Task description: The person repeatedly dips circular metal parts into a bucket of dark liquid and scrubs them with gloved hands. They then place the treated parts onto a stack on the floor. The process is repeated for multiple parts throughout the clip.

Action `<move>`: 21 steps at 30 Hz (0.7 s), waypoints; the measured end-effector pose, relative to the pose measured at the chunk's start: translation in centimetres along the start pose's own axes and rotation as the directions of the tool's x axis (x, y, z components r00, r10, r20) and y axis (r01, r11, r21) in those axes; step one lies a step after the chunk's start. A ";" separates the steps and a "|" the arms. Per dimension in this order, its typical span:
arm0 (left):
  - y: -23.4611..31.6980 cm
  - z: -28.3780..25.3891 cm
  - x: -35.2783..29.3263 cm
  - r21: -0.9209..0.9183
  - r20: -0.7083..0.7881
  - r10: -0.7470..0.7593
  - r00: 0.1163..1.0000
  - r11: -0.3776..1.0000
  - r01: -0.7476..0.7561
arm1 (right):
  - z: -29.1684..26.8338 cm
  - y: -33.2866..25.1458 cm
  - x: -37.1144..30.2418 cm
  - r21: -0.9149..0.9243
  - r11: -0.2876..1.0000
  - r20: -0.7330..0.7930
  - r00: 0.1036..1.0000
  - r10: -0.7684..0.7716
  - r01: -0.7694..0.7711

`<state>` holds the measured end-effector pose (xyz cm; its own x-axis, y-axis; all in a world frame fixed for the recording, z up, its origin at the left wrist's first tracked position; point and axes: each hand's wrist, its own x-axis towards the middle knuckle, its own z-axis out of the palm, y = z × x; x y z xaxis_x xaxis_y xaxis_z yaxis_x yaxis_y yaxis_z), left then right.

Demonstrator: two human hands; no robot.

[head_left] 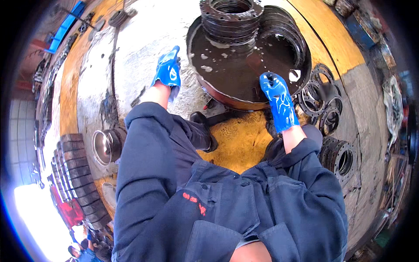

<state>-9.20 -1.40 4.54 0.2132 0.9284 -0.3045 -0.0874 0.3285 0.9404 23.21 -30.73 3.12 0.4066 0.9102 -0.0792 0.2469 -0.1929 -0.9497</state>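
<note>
A wide round pan (244, 105) of dark, oily liquid stands in front of me. In it sit a stack of black flanged rings (229, 26) and, beside that, another leaning stack of dark rings (286, 28). My right hand (279, 102), in a wet blue glove, is over the pan's near right rim with its fingers curled in; whatever they may hold is hidden. My left hand (167, 70), in a matching glove, hangs in the air left of the pan. Its fingers point away from me, loosely apart, and nothing shows in them.
Loose flat rings (321, 94) lie right of the pan, with a ribbed ring stack (340, 157) nearer me. To the left are a shiny metal cylinder (104, 147) and a long dark ribbed part (80, 179). Clutter lines the right side; another person (83, 251) is at lower left.
</note>
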 end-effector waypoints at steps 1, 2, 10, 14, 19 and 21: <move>-1.2 -1.6 -0.1 0.012 -0.003 0.042 0.999 0.999 -0.042 | -0.1 0.1 -0.2 -0.051 0.999 -0.005 1.000 -0.003 0.003; -1.0 -1.6 -1.8 0.028 -0.003 0.077 0.997 0.997 -0.077 | -0.3 0.2 -0.1 -0.098 0.995 -0.015 1.000 -0.008 0.006; -14.0 -7.3 -1.3 0.801 -0.161 0.080 0.984 0.593 0.083 | 3.4 0.4 4.0 -0.321 0.944 -0.038 0.995 -0.091 0.074; -19.4 -4.0 -2.3 0.963 0.016 -0.063 0.998 0.270 0.002 | 2.6 0.6 4.9 -0.384 0.921 -0.045 0.995 -0.086 0.062; -27.2 -2.3 1.4 0.991 0.029 -0.346 0.938 -0.114 -0.073 | 3.2 1.2 6.3 -0.379 0.925 -0.026 0.999 -0.042 0.029; -31.5 -0.6 3.4 0.974 0.040 -0.459 0.887 -0.180 -0.137 | 2.7 1.6 6.3 -0.398 0.917 -0.022 1.000 -0.017 0.006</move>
<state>-6.28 -8.52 -26.16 0.2682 0.6661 -0.6959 0.9345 -0.3554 0.0199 23.73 -24.34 0.28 0.4220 0.9048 -0.0565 0.5793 -0.3170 -0.7510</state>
